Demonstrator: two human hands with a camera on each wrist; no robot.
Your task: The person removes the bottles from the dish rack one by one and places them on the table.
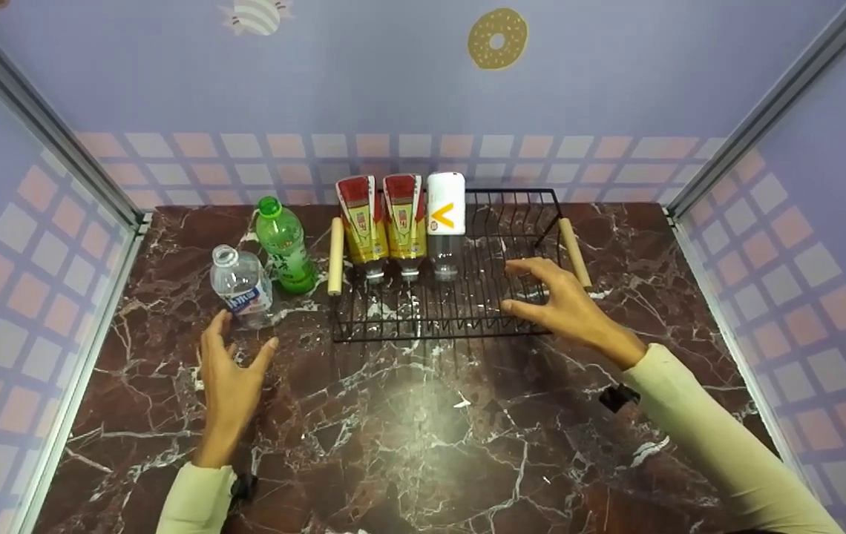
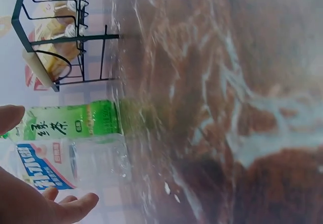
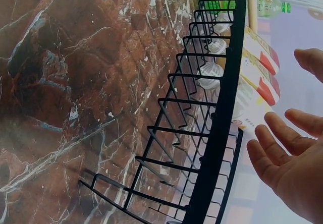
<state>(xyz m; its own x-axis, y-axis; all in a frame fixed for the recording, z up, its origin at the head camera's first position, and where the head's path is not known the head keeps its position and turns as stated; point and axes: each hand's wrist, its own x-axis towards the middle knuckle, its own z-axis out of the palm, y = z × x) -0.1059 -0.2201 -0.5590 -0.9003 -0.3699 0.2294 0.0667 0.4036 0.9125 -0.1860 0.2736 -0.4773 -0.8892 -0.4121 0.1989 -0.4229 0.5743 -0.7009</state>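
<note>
My left hand [image 1: 234,378] has its fingers spread just in front of a clear plastic bottle [image 1: 243,285] with a blue-and-white label. The bottle stands uncapped on the marble-patterned table; in the left wrist view the fingers are beside it, and whether they touch it I cannot tell. Behind it, a green-capped tea bottle [image 1: 287,248] stands upright. My right hand [image 1: 564,304] hangs over the right part of a black wire rack [image 1: 482,335], fingers apart and holding nothing. In the rack's left half are two red-and-yellow containers [image 1: 406,215] with clear lower ends, and a white-and-clear container [image 1: 447,204] beside them.
The rack has a wooden handle [image 1: 335,256] on its left and another wooden handle [image 1: 575,252] on its right. A patterned wall [image 1: 393,96] rises behind the table [image 1: 408,423], with side walls left and right.
</note>
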